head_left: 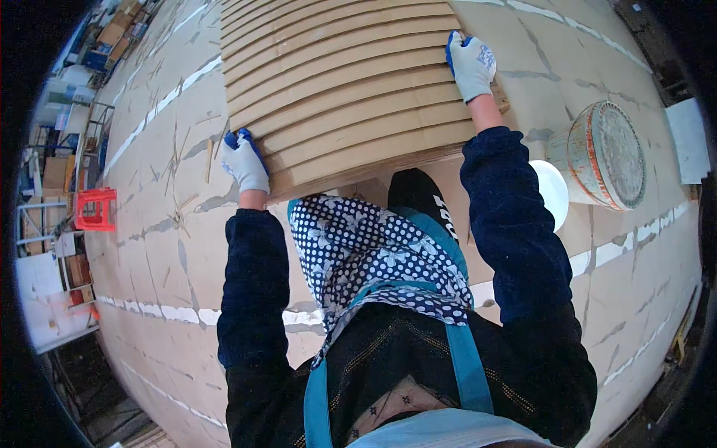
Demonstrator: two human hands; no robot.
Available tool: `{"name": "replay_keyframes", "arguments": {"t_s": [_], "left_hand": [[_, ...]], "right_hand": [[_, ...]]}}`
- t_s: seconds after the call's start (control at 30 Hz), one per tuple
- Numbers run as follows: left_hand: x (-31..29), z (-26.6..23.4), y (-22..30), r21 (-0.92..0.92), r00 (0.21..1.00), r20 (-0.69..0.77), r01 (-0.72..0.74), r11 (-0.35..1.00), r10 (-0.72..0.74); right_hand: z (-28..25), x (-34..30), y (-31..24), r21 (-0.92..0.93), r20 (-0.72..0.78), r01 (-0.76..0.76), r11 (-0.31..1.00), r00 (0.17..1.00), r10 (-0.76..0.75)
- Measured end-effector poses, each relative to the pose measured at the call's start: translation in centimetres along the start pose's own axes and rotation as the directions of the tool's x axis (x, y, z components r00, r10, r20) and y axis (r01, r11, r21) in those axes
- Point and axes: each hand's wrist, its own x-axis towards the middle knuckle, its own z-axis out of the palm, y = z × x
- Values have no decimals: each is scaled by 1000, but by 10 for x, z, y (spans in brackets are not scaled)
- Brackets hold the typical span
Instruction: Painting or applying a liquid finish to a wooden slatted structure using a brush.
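Note:
In front of me lies a wide stack of brown cardboard sheets (351, 97), fanned so that their edges overlap like steps. My left hand (245, 162), in a white glove with blue-coated fingers, is closed on the stack's left edge near its front corner. Farther forward, my right hand (472, 66) wears a matching glove and grips the right edge. The fingertips of both hands are partly hidden against the cardboard. My foot in a black shoe (415, 193) is just below the stack's near edge.
A dirty, lidded bucket (597, 157) stands at the right, with a round white object (550, 194) beside it. A red plastic crate (95, 209) sits at the left near loaded shelves (56, 179). Thin scraps (179, 160) litter the floor, which has white lines.

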Motion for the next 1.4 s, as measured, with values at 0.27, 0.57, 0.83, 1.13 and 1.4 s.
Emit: {"name": "replay_keyframes", "arguments": {"t_s": [0.27, 0.57, 0.83, 1.13, 1.4], "left_hand": [[43, -8, 23, -451, 927, 369, 117, 885, 66], [58, 11, -5, 177, 982, 183, 6, 984, -39], [112, 8, 11, -265, 890, 406, 332, 905, -208], [77, 63, 39, 394, 990, -127, 2, 919, 52], [74, 54, 42, 311, 998, -56, -9, 951, 28]], "right_hand": [[3, 8, 2, -51, -2, 72, 996, 997, -72], [0, -7, -18, -176, 8, 11, 984, 1000, -9], [9, -8, -10, -72, -175, 53, 996, 982, -64], [7, -4, -10, -99, 9, 65, 993, 998, -64], [4, 1, -17, -100, 46, 5, 995, 999, 0]]}}
